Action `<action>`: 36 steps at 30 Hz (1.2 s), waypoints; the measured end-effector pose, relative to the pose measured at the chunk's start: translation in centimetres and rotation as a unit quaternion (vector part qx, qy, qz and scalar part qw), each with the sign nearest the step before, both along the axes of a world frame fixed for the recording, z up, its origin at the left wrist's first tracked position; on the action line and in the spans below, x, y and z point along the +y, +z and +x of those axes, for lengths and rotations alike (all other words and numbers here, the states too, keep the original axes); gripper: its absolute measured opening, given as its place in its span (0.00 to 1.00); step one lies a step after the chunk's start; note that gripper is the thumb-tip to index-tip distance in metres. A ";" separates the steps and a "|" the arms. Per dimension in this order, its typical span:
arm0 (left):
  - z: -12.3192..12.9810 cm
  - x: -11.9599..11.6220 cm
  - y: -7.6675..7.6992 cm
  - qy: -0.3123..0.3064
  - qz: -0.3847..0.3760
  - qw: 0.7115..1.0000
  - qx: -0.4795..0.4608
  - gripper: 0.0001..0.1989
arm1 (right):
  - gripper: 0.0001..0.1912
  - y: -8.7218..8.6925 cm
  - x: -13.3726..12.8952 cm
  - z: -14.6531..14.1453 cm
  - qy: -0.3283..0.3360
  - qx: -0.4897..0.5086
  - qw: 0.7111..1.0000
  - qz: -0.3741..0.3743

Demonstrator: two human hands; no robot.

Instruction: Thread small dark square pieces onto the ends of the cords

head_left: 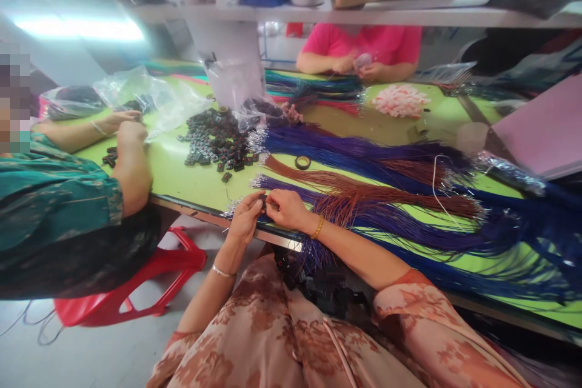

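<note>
Close together at the table's front edge, my left hand [245, 216] and my right hand [287, 208] both pinch a small black connector [263, 201], partly covered by the fingers. Beside and behind them lie bundles of purple wires [291, 189] and brown wires [327, 182] with silvery ends. A pile of small black connectors [213, 136] sits on the green table [175, 173], beyond my left hand. More black pieces [331, 291] rest at my lap, below my right forearm.
A roll of black tape [302, 162] lies behind my hands. At left a person in a green top [59, 188] works near a red stool [173, 267]. Across the table sits a person in pink [364, 48] by pale pink pieces [400, 100]. A shelf [386, 17] spans above.
</note>
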State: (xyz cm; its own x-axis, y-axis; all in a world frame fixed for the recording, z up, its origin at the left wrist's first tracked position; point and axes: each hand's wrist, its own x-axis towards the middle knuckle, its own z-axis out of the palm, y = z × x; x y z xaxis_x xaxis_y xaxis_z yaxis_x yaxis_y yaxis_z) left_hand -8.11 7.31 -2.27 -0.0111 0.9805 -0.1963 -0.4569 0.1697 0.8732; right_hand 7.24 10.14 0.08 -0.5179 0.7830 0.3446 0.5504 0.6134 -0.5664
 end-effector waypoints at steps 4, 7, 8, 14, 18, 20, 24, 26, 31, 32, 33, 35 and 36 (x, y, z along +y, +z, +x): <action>-0.1 -0.1 0.3 0.022 -0.007 1.000 0.000 0.18 | 0.05 0.1 0.2 0.1 0.010 -0.001 1.000 -0.020; -0.1 -0.3 0.2 0.022 -0.002 1.000 0.005 0.19 | 0.05 -0.4 0.0 -0.1 -0.001 -0.004 1.000 -0.019; 0.0 -0.4 0.1 0.023 0.001 1.000 0.006 0.19 | 0.05 -0.5 -0.1 -0.2 -0.005 -0.001 1.000 -0.020; 0.1 -0.6 0.4 0.025 -0.005 0.999 0.027 0.18 | 0.06 -0.1 0.8 0.1 0.010 0.025 0.997 -0.068; -0.2 -0.4 1.0 0.021 -0.001 0.999 0.025 0.18 | 0.08 0.5 3.9 1.5 -0.057 0.008 0.995 -0.077; 0.0 -0.1 1.2 0.016 0.003 1.000 0.013 0.17 | 0.08 0.4 5.4 2.1 -0.106 -0.068 0.989 -0.074; 0.7 0.7 1.0 0.008 0.005 1.000 -0.018 0.16 | 0.07 -0.1 6.7 2.2 -0.115 -0.166 0.976 -0.077; 1.1 1.0 0.7 0.013 0.006 0.999 -0.031 0.15 | 0.09 -0.3 6.7 2.0 -0.112 -0.187 0.973 -0.069; 1.3 1.4 0.1 0.009 0.002 0.999 -0.048 0.15 | 0.10 0.0 6.2 1.9 -0.116 -0.242 0.961 -0.060; 1.3 1.4 0.0 0.007 0.001 0.999 -0.051 0.15 | 0.11 0.1 6.2 1.9 -0.111 -0.254 0.959 -0.057; 1.3 1.4 0.0 0.005 -0.001 0.999 -0.054 0.15 | 0.11 0.2 6.2 1.9 -0.104 -0.265 0.957 -0.054; 1.2 1.4 -0.1 0.003 -0.003 0.998 -0.060 0.15 | 0.11 0.5 6.2 2.0 -0.089 -0.285 0.953 -0.054; 1.2 1.3 -0.1 0.002 -0.002 0.998 -0.062 0.15 | 0.12 0.6 6.2 1.9 -0.085 -0.295 0.950 -0.058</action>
